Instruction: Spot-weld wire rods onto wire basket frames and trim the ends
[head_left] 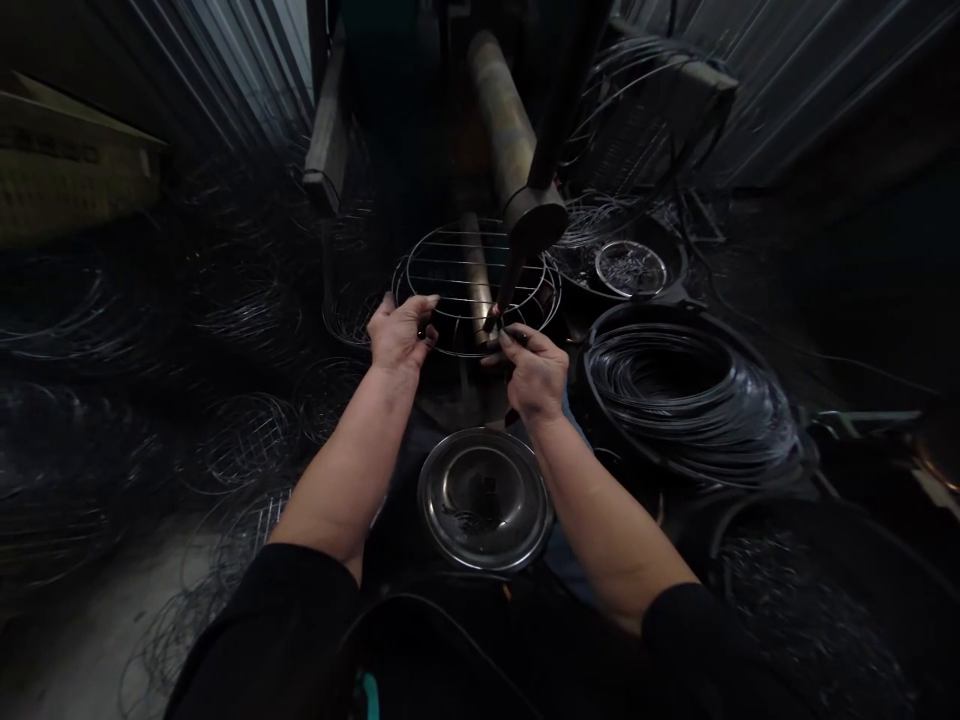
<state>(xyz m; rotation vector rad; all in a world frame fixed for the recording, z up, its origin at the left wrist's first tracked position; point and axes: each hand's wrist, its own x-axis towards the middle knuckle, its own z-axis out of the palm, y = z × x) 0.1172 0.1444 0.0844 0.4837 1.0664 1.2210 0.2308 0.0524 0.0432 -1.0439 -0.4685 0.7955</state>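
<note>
A round wire rack (450, 263) with parallel bars lies level under the welding machine's upper arm (502, 100) and over its lower rod (475, 265). My left hand (397, 335) is closed on the rack's near left rim, thumb on top. Close by the upright electrode tip (495, 316), my right hand (537, 375) is pinched at the rack's near edge. What sits between its fingertips is too small and dark to name. Below both hands, a shiny metal bowl (435, 500) holds some small dark pieces.
Coiled wire (750, 420) fills a black tub on the right. Behind it, a small metal dish (632, 268) of bits sits in a pan. A container of small metal pieces (810, 630) is at lower right. Several wire racks (251, 440) pile up on the left.
</note>
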